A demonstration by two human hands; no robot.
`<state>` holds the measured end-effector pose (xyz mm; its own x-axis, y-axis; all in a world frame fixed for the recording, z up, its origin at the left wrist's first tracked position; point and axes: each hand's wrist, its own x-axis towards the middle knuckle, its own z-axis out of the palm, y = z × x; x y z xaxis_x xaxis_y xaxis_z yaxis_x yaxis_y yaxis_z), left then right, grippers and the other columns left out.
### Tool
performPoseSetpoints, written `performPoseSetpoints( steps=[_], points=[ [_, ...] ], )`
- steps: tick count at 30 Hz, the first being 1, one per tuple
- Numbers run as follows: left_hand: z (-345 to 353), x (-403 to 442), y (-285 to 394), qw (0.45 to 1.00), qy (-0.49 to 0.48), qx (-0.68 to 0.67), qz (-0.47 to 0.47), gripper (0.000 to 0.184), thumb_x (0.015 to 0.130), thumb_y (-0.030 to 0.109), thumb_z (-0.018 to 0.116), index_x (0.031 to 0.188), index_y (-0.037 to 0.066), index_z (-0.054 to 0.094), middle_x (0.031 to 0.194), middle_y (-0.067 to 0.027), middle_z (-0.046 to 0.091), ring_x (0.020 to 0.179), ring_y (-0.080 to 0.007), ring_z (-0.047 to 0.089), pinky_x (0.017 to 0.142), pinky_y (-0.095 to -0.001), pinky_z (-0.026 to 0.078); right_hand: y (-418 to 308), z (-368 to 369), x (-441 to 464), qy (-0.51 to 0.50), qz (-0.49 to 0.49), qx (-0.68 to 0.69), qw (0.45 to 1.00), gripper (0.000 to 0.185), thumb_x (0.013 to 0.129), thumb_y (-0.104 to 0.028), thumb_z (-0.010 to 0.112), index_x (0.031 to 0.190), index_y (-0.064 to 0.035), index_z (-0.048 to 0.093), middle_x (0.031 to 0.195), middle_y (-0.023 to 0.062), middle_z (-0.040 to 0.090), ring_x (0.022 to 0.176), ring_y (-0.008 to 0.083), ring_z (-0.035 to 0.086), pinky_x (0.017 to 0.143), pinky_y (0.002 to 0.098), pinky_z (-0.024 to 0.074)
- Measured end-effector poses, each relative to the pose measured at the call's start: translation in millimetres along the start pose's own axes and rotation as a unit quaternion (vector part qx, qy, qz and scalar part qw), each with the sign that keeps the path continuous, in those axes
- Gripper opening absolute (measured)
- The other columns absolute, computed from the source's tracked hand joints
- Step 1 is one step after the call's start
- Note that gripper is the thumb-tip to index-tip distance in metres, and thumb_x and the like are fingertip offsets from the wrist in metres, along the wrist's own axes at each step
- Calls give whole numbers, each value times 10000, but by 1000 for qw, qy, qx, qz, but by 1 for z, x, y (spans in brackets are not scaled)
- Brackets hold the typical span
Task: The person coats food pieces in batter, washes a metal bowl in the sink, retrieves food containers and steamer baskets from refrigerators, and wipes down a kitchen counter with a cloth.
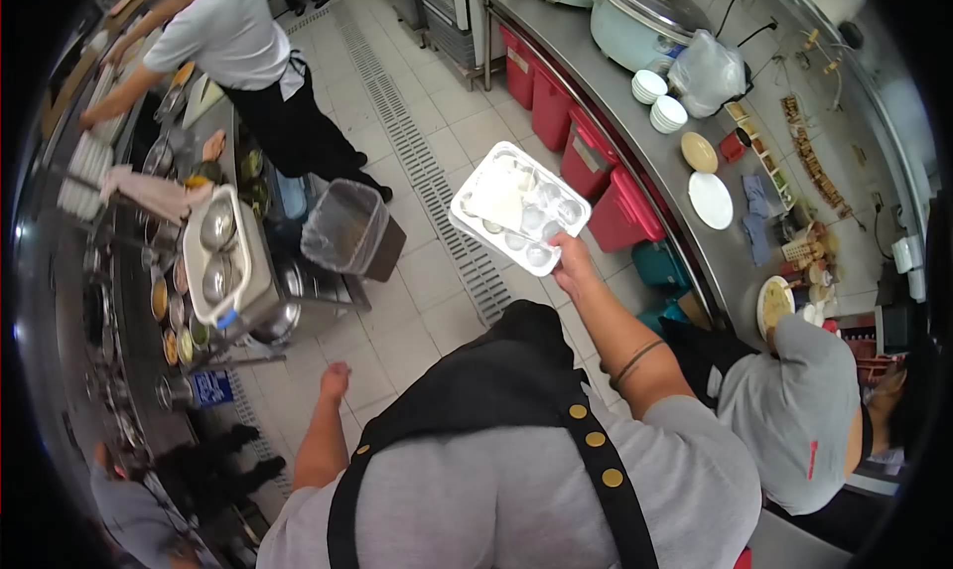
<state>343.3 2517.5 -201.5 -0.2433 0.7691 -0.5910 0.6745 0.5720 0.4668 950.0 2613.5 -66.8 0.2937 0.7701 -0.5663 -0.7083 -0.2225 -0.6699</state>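
Note:
My right hand (570, 259) grips the near right corner of a white tray (465, 210), held out in front of me above the floor. Several round, clear or greyish hollows or cups (568, 213) show in it. Something white and flat (499, 204), too blurred to name, covers the tray's left part. At my left side hangs my left hand (336, 378), its fingers loosely curled, with nothing visible in it. It is apart from the counter on the left.
A lined bin (347, 233) stands ahead on the left, beside a cart with a white tub (194, 271). Red bins (623, 212) line the right counter (685, 187). One co-worker (233, 38) stands front left, another (794, 410) close on my right. A floor drain (402, 137) runs ahead.

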Motion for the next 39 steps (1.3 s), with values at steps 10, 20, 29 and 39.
performPoseSetpoints(
  steps=[10,20,29,39],
  points=[
    [-60,237,280,973,-11,-154,172,306,963,181,638,1240,53,616,1092,-56,679,995,-164,620,903,-325,500,-99,151,252,-37,6,9,999,630,754,0,529,1373,66,430,1251,191,583,1105,357,636,893,511,575],
    [-17,317,296,968,-237,-56,-68,275,941,150,642,1191,36,633,1027,-65,688,947,-165,634,880,-343,514,-132,328,487,-57,65,-25,996,652,745,16,528,1390,8,427,1231,155,588,1086,326,640,890,458,586],
    [-223,728,692,968,7,-155,196,266,943,129,614,1174,4,651,1040,-88,709,921,-159,647,840,-321,525,-165,486,637,-32,58,-81,995,612,735,32,513,1346,35,489,1206,160,616,1097,315,635,898,415,561],
    [-455,930,1292,711,102,-281,637,169,954,93,606,1083,12,680,951,-14,715,864,-78,631,822,-240,504,-211,650,876,-71,18,-171,983,474,695,42,540,1164,68,606,1056,143,659,940,266,653,822,365,531]
  ],
)
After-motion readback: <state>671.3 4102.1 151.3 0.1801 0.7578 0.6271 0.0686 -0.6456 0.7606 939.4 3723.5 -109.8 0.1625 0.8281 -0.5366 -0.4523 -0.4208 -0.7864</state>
